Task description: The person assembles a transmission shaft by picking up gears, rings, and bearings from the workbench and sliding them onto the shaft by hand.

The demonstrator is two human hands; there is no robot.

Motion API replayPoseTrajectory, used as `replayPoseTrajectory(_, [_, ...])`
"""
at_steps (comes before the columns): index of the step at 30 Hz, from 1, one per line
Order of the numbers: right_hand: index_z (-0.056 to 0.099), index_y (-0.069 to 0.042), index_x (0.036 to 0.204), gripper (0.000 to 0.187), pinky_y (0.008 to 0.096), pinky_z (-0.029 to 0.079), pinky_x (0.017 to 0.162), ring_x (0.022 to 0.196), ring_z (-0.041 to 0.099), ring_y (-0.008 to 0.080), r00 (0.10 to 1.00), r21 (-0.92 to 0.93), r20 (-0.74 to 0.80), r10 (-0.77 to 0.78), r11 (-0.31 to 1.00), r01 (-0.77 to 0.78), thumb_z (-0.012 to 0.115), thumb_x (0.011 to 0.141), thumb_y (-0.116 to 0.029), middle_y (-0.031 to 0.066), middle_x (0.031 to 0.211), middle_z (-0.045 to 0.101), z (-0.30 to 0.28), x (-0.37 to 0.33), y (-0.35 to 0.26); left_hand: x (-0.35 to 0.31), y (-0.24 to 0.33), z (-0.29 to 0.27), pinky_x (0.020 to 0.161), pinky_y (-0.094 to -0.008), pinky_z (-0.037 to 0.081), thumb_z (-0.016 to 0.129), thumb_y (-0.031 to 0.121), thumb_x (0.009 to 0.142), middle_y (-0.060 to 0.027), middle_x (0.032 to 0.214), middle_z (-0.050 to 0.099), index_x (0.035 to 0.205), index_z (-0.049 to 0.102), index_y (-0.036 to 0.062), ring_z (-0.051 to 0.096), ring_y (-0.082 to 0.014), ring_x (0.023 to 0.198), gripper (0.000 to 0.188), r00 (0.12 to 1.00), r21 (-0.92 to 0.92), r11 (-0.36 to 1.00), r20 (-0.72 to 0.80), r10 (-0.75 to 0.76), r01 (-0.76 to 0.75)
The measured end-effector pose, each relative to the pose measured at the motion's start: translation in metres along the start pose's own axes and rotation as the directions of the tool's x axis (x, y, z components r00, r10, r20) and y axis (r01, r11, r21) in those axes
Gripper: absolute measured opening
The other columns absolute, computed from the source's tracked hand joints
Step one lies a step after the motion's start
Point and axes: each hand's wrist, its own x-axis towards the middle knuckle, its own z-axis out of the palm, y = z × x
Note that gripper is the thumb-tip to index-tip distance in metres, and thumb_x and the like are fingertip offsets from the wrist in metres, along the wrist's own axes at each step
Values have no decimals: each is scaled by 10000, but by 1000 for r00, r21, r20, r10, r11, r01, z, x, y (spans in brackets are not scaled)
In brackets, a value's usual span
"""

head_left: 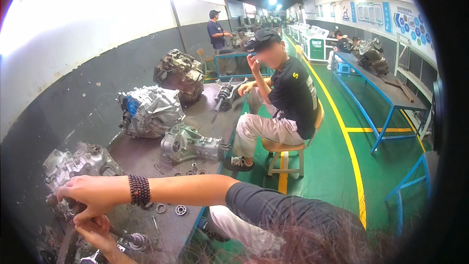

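The counter (pixel 146 154) is a long dark slab running along the wall, and it's loaded with gearbox housings. The one I'm on, the near housing (pixel 73 164), sits at the left end of it, right at the edge of my view. It's cast aluminium by the look, so I'd call it properly heavy and dead stiff. Not something I'd slide around with one arm. Best grab would be the thick outer rim or the bolt flanges, never the thin ribs, and the surface looks oily enough that I'd expect it to slip.

Further along are three more: a ribbed silver case (pixel 149 110), a smaller case (pixel 188 143) and a dark grimy one (pixel 180 74) behind.

Next down is the shaft (pixel 128 237) with a small gear on its end, lying low near the counter's front. Steel, I reckon, so dense for its size, hard, and greasy. I'd hold it by the plain part, not the teeth.

My left hand (pixel 84 196), with the bead bracelet (pixel 139 190) on the wrist, is curled down onto the housing's lower front. My right hand (pixel 95 232) is closed just under it, seemingly round the shaft's near end, though I can't tell exactly what the fingers pinch.

Smallest stuff: loose bearings (pixel 181 209) and rings scattered between the housings. Light, round, and they'd roll off easily.

A person (pixel 283 102) sits on a stool beyond.
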Motion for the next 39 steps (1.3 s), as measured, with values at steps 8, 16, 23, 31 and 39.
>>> replayPoseTrajectory(8, [399,-40,1416,759,458,514,877,1029,629,372,985,27,11,170,985,-170,771,815,-318,212,1005,636,9,-17,-2,9,-9,16,691,-305,471,277,576,1099,-80,1007,588,1319,496,48,577,-179,822,613,902,155,985,-412,132,-74])
replayPoseTrajectory(16, [402,-13,1395,661,480,491,893,1086,581,384,990,9,-119,77,997,-76,702,899,-331,202,971,618,26,-15,6,-9,-28,-1,843,-347,500,276,575,1099,-117,1162,607,1404,467,33,606,-218,986,651,795,313,939,-529,298,-143])
replayPoseTrajectory(23, [448,47,1253,342,500,474,747,837,589,428,882,29,-460,103,994,-101,516,1055,-224,232,823,603,70,3,14,-42,-57,-2,957,-379,521,275,574,1099,-145,1277,621,1468,445,22,627,-248,1109,686,718,476,874,-573,395,-101])
replayPoseTrajectory(31, [527,120,1141,363,481,546,622,717,678,378,811,-575,-410,-416,809,124,616,915,-149,308,1028,640,83,14,41,-85,-39,30,1048,-378,463,609,399,1045,-118,1367,593,1523,419,42,573,-216,1244,626,893,237,957,-447,-47,169])
replayPoseTrajectory(39, [486,-43,1097,206,498,475,612,687,643,451,874,382,-375,309,910,-158,519,1078,-245,212,679,616,71,17,1,-90,-3,79,1002,-324,481,865,231,859,-59,1188,573,1482,398,63,558,-190,1140,796,939,781,567,-342,37,262])
